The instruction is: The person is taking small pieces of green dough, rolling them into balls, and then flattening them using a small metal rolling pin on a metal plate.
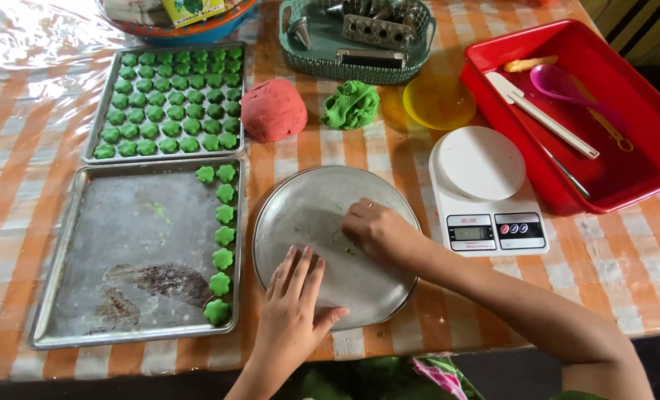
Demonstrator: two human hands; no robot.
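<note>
Silver round pan on the worktop is steadied by the flat, open left hand; green dough scraps are pinched by the right hand. Pressed unevenly, the pan could be slid into the nearby tray.

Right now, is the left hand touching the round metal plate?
Touching. The head view shows the left hand lying flat, fingers spread, on the round metal plate near its front edge, with no gap visible beneath the fingers.
</note>
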